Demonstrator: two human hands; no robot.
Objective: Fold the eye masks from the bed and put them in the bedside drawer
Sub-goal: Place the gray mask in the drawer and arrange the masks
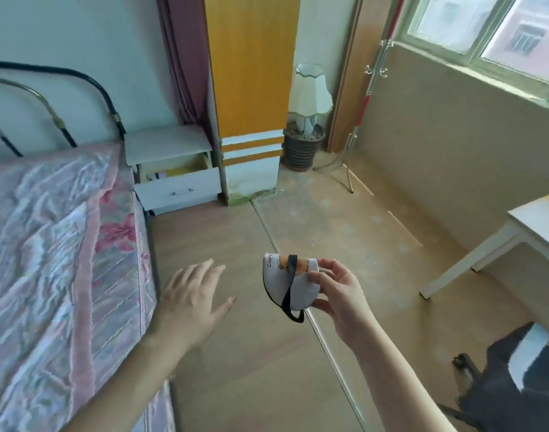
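— One mask (pixel 290 283) is in hand, folded in half, white side out. The right hand (pixel 335 294) pinches it at its right edge, thumb on the near face and fingers behind, and it hangs over the floor, touching nothing else.

— And its strap?

— Black strap (pixel 290 286) runs across the front of the fold and loops loose just below the pinch. It isn't tucked in.

— What is the left hand doing?

— Nothing yet. The left hand (pixel 193 302) is just left of the mask, palm down, fingers spread, holding nothing and clear of the fabric.

— So where does the job stand?

— I'd judge this mask's fold as done, or nearly so, and the carrying as what's left. The drawer (pixel 178 185) is well ahead and to the left of the grip, already pulled open under the white nightstand (pixel 167 145). Something pale and something yellow show inside, but I can't tell whether those are masks.

— Any more waiting on the bed?

— The bed (pixel 48 244) lies left of the grip, beyond the free hand. On the stretch of quilt in view I see no mask. Part of the bed is out of frame, so I can't say whether this is the last one.

— What remains, then?

— At the least, getting this mask to the drawer, dropping it in and, likely, pushing the drawer shut.
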